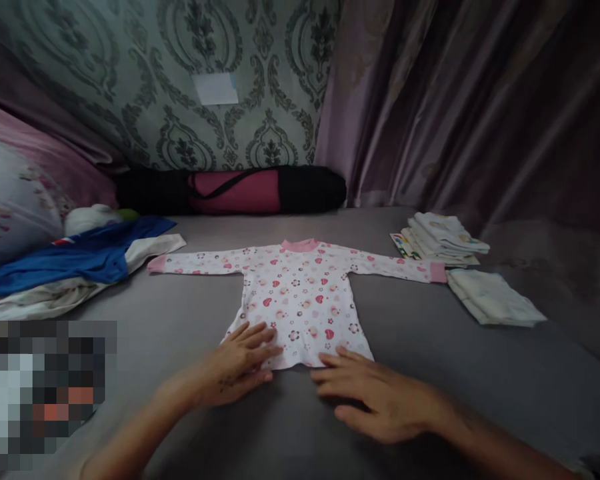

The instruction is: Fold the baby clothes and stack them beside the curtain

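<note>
1. Plainly, a small white long-sleeved shirt (300, 293) lies flat in the middle of a grey surface (180, 333), both sleeves stretched out sideways and its pink collar (300, 246) pointing away from the person.
2. The left hand (243, 365) is open, palm down, fingers spread over the shirt's lower left corner, gripping nothing.
3. The right hand (375, 393) is open too, with its fingers apart; the fingertips reach over the lower right part of the hem, and the thumb lies over the grey surface.
4. Red hearts, flowers and little figures are printed across the shirt, and the cuffs are pink.
5. Just beside the right cuff sits a folded white cloth (495, 297), with a stack of folded cloths (440, 237) behind it.
6. On the left, a blue garment (100, 250) lies loosely spread near the other cuff.
7. Against the patterned wall (260, 80) rests a long black-and-pink bag (240, 191).
</note>
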A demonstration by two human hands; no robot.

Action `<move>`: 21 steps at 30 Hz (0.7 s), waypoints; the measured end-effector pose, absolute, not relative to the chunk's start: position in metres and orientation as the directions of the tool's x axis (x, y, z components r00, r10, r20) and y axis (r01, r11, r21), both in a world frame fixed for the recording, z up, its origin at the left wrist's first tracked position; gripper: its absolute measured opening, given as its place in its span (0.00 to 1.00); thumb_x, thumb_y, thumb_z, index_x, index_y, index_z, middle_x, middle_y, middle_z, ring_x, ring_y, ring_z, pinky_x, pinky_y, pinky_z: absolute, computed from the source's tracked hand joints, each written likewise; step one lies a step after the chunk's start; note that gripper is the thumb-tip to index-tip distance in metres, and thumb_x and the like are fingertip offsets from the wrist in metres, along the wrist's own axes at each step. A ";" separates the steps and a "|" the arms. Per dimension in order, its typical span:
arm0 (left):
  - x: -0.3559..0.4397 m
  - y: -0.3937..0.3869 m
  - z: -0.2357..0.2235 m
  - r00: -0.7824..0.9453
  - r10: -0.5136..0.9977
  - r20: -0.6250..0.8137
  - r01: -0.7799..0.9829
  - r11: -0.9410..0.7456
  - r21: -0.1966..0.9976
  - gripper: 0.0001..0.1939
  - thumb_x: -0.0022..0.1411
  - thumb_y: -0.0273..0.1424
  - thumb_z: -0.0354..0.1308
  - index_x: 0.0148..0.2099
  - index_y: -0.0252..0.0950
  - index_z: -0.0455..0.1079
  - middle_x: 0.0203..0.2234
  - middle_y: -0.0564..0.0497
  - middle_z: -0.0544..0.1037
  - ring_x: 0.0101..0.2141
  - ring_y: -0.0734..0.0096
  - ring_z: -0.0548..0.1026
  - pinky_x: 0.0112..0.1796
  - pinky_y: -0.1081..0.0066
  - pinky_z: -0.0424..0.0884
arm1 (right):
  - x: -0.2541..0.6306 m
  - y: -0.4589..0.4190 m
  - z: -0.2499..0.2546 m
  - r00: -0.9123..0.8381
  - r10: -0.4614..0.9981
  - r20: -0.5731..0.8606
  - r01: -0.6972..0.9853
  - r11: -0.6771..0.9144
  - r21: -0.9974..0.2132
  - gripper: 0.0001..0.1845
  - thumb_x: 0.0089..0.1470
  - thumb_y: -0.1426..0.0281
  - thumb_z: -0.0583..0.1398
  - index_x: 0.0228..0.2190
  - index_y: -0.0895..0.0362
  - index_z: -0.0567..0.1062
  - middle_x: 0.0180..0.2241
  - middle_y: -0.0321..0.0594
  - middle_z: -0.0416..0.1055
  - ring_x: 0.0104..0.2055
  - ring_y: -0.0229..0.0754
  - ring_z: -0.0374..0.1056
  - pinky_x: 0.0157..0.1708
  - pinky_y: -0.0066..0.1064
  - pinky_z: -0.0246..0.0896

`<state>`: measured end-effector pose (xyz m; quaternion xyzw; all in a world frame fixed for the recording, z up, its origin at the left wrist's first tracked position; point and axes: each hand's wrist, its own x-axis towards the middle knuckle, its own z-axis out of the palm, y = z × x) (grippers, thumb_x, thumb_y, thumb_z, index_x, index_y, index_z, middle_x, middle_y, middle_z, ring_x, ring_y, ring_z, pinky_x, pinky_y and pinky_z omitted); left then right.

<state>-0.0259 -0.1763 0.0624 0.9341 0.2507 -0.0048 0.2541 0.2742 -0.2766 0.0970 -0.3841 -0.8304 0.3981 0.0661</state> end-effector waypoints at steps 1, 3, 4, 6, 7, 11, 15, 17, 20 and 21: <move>-0.022 -0.172 0.070 0.889 0.437 -0.138 0.441 -0.734 0.516 0.21 0.68 0.43 0.47 0.61 0.53 0.62 0.62 0.52 0.63 0.62 0.58 0.59 0.61 0.53 0.52 | 0.273 -0.268 0.100 -0.719 0.665 -0.203 0.546 0.360 -0.756 0.21 0.60 0.67 0.54 0.54 0.48 0.71 0.53 0.37 0.71 0.59 0.44 0.61 0.61 0.38 0.50; -0.011 -0.156 0.080 0.901 0.419 -0.116 0.403 -0.705 0.583 0.19 0.68 0.41 0.46 0.59 0.50 0.65 0.59 0.52 0.67 0.59 0.63 0.65 0.59 0.60 0.59 | 0.273 -0.243 0.097 -0.704 0.685 -0.189 0.512 0.305 -0.803 0.18 0.60 0.67 0.53 0.48 0.50 0.76 0.43 0.36 0.77 0.48 0.41 0.71 0.51 0.32 0.62; -0.005 -0.145 0.080 0.892 0.443 -0.089 0.404 -0.693 0.597 0.20 0.69 0.40 0.46 0.60 0.48 0.65 0.59 0.51 0.67 0.58 0.64 0.66 0.57 0.63 0.62 | 0.273 -0.225 0.092 -0.656 0.735 -0.169 0.525 0.285 -0.802 0.18 0.61 0.66 0.51 0.47 0.51 0.76 0.43 0.37 0.77 0.45 0.40 0.72 0.47 0.31 0.64; 0.008 -0.115 0.073 0.846 0.534 -0.006 0.439 -0.689 0.577 0.20 0.69 0.38 0.45 0.60 0.42 0.64 0.59 0.47 0.67 0.57 0.64 0.67 0.56 0.63 0.64 | 0.276 -0.186 0.074 -0.474 0.879 -0.062 0.624 0.285 -0.728 0.21 0.63 0.66 0.47 0.49 0.53 0.75 0.48 0.40 0.75 0.48 0.42 0.70 0.50 0.35 0.62; 0.015 -0.098 0.065 0.807 0.590 0.041 0.474 -0.687 0.551 0.20 0.69 0.36 0.45 0.59 0.40 0.64 0.57 0.45 0.69 0.56 0.63 0.68 0.56 0.62 0.64 | 0.278 -0.165 0.064 -0.391 0.920 -0.017 0.688 0.280 -0.669 0.22 0.63 0.66 0.46 0.52 0.53 0.73 0.50 0.41 0.73 0.52 0.44 0.68 0.53 0.38 0.60; 0.044 -0.033 0.025 0.745 0.649 0.154 0.554 -0.730 0.400 0.21 0.68 0.32 0.43 0.59 0.32 0.64 0.57 0.38 0.67 0.59 0.60 0.64 0.59 0.60 0.60 | 0.280 -0.093 0.029 -0.156 0.984 0.085 0.913 0.176 -0.368 0.27 0.62 0.67 0.45 0.58 0.64 0.64 0.62 0.51 0.57 0.65 0.48 0.50 0.63 0.41 0.43; 0.068 0.005 -0.005 0.695 0.705 0.139 0.662 -0.704 0.257 0.26 0.69 0.36 0.40 0.63 0.26 0.57 0.62 0.34 0.59 0.63 0.58 0.55 0.62 0.57 0.51 | 0.275 -0.053 0.013 -0.099 0.995 0.013 0.973 0.099 -0.207 0.33 0.63 0.62 0.43 0.63 0.71 0.53 0.66 0.55 0.43 0.68 0.51 0.38 0.65 0.44 0.32; 0.075 0.012 -0.012 0.643 0.756 0.119 0.727 -0.652 0.217 0.28 0.70 0.39 0.38 0.65 0.27 0.54 0.64 0.36 0.56 0.64 0.57 0.52 0.62 0.56 0.50 | 0.272 -0.042 0.009 -0.071 0.997 -0.012 0.977 0.067 -0.202 0.35 0.63 0.60 0.42 0.64 0.71 0.50 0.67 0.54 0.39 0.68 0.51 0.36 0.65 0.45 0.31; 0.080 0.014 -0.014 0.548 0.827 0.122 0.806 -0.562 0.187 0.29 0.70 0.42 0.37 0.67 0.34 0.52 0.65 0.41 0.54 0.64 0.55 0.52 0.61 0.52 0.49 | 0.269 -0.032 0.002 -0.044 0.999 0.002 0.981 0.043 -0.191 0.36 0.64 0.57 0.40 0.65 0.68 0.48 0.68 0.49 0.37 0.69 0.50 0.32 0.65 0.46 0.28; 0.080 0.014 -0.013 0.527 0.840 0.125 0.820 -0.542 0.182 0.29 0.70 0.42 0.37 0.67 0.36 0.51 0.65 0.43 0.54 0.64 0.54 0.52 0.61 0.51 0.48 | 0.268 -0.030 0.001 -0.031 0.999 0.012 0.982 0.032 -0.185 0.36 0.64 0.57 0.40 0.65 0.67 0.48 0.68 0.48 0.36 0.69 0.50 0.32 0.65 0.47 0.27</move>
